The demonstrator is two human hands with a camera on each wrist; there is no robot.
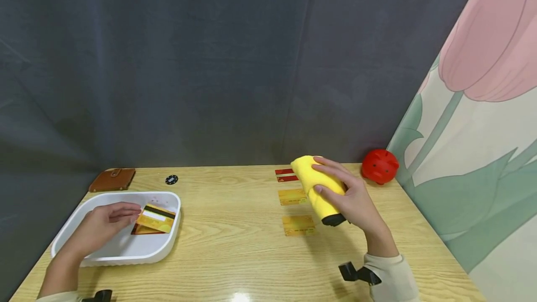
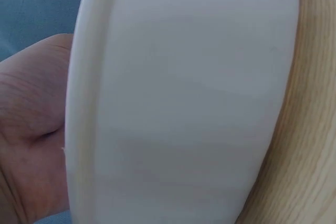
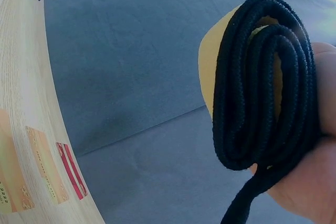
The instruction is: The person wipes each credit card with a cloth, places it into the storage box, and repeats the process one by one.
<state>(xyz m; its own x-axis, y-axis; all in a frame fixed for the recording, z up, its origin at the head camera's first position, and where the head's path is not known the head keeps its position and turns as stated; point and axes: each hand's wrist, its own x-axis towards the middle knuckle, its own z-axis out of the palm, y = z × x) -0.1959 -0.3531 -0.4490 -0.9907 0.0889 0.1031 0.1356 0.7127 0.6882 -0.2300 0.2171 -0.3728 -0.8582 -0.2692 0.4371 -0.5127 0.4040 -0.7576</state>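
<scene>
In the head view my left hand (image 1: pixel 102 225) is over the white tray (image 1: pixel 121 259). Its thumb and fingertips pinch the left edge of a gold bank card (image 1: pixel 157 218) with a black stripe. Beneath that card, other cards (image 1: pixel 144 229) lie partly hidden in the tray. The left wrist view has mostly the tray's outer wall (image 2: pixel 184 103), with part of the hand (image 2: pixel 34 129) behind its rim. My right hand (image 1: pixel 352 199) grips a rolled yellow towel (image 1: pixel 319 185) above the table; its black edging (image 3: pixel 262 87) faces the right wrist camera.
Two gold cards (image 1: pixel 292 197) (image 1: pixel 298 225) and a red striped card (image 1: pixel 286 175) lie in a column beside the towel. A red piggy bank (image 1: pixel 379 167) stands back right. A brown wallet (image 1: pixel 112 180) and a black chip (image 1: pixel 171 179) sit behind the tray, near the dark curtain (image 1: pixel 201 69).
</scene>
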